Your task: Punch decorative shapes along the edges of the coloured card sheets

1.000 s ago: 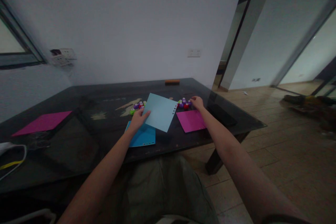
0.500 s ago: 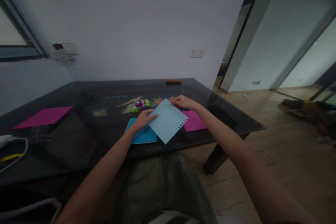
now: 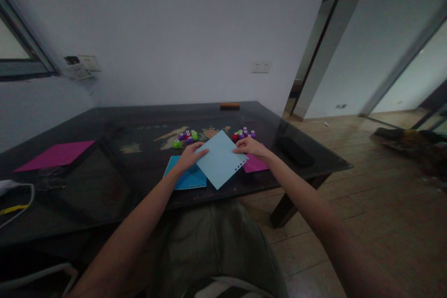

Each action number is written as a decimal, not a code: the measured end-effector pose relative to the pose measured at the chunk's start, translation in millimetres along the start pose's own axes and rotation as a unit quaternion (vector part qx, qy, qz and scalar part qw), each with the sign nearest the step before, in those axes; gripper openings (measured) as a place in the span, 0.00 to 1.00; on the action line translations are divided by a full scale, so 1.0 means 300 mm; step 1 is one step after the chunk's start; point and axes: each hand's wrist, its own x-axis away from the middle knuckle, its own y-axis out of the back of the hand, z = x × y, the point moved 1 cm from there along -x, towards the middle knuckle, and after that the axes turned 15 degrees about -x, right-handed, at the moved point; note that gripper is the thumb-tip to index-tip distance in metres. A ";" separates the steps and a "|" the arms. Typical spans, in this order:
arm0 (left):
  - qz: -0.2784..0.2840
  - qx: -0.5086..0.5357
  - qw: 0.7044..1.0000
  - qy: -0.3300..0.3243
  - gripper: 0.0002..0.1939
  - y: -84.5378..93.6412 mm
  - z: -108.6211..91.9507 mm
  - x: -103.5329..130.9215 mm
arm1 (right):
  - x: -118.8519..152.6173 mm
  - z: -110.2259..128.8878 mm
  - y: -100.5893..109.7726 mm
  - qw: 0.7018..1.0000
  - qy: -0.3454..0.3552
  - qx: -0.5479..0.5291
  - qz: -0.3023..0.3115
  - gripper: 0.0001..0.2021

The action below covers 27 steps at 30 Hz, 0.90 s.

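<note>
A pale blue sheet of paper with punched holes along one edge is turned corner-up in front of me. My left hand pinches its left corner, thumb on top. On the opposite side, my right hand grips the upper right edge between thumb and fingers. Below and to the left lies a brighter blue punched sheet, partly under my left hand. A pink punched sheet shows to the right, partly covered by the pale sheet and my right hand.
Small green, purple and red big-eyed toys form a cluster behind my left hand; a second toy cluster sits behind my right. The dark table also bears a magenta sheet, a black case and a brown bar.
My right hand has slid from near the sheet's top corner down along its right edge. The right toy cluster, hidden before, now shows. The pale sheet stays in both hands.
</note>
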 end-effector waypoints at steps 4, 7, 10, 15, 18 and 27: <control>-0.037 0.026 0.999 -0.004 0.22 -0.005 0.019 -0.011 | 0.037 -0.043 0.010 0.996 -0.016 -0.064 -0.064 0.15; -0.075 0.067 0.995 -0.022 0.21 -0.004 0.023 -0.014 | 0.081 -0.054 0.033 0.986 -0.023 -0.130 -0.105 0.15; -0.133 0.089 0.987 -0.021 0.18 -0.008 -0.002 -0.004 | 0.133 -0.060 0.076 0.974 -0.012 -0.176 -0.140 0.16; -0.117 0.074 0.990 -0.028 0.13 -0.074 -0.119 0.057 | 0.229 -0.075 0.200 0.954 -0.011 -0.197 -0.228 0.18; -0.034 0.022 0.997 -0.069 0.12 -0.167 -0.197 0.117 | 0.280 -0.088 0.281 0.951 0.007 -0.149 -0.270 0.19; 0.013 -0.204 0.974 -0.101 0.27 -0.460 -0.248 0.196 | 0.302 -0.159 0.343 0.955 -0.027 -0.069 -0.287 0.19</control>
